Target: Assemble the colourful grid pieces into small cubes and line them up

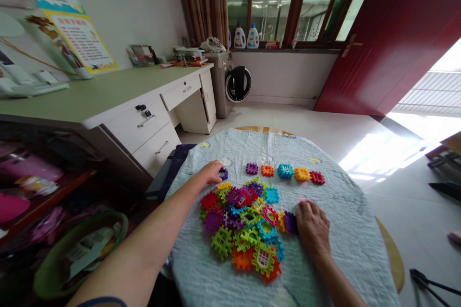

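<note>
My left hand [212,173] reaches to the far left of the round table and is closed on a dark purple interlocking building tile [224,173]. On the cloth, my right hand [314,226] rests palm down with its fingers loosely bent. Its thumb side is against a purple tile [290,222] at the pile's right edge. Between my hands lies a heap of notched plastic tiles [248,220] in green, red, orange, blue, yellow and purple. Beyond it runs a row: a purple tile [252,168], an orange tile [267,170], a blue piece [285,170], a yellow piece [301,173] and a red piece [317,177].
A pale blue cloth [345,230] covers the table. At the left stands a long desk [118,86] with drawers, and a green basket [122,223] is below. A washing machine [220,81] with its door ajar is at the back. To the right is a red door [389,43].
</note>
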Tool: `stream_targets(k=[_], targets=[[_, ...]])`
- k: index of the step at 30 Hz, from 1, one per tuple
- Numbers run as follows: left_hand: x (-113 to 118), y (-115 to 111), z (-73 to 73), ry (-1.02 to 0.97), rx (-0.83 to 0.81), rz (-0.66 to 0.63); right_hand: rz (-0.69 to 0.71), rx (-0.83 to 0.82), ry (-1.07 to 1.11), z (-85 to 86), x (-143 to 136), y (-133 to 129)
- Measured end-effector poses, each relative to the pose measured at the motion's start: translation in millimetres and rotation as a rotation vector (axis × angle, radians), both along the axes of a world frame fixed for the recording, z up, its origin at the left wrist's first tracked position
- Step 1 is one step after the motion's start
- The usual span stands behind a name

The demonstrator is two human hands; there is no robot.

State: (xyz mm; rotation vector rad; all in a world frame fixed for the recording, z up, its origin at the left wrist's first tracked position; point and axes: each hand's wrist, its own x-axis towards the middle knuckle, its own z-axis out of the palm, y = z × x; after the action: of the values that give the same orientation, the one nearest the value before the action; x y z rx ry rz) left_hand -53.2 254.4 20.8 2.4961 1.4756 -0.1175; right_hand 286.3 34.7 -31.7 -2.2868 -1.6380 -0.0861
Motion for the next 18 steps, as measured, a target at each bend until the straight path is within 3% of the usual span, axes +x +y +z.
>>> stream_targets(k=[9,18], targets=[[22,12,8.4,-0.059,0.049,-0.026,0.003,0.007,0.02,0.1,-1,-1],[54,33,-6.9,-0.071,0.027,-0.056,0.005,0.009,0.016,-0.4,-1,0]])
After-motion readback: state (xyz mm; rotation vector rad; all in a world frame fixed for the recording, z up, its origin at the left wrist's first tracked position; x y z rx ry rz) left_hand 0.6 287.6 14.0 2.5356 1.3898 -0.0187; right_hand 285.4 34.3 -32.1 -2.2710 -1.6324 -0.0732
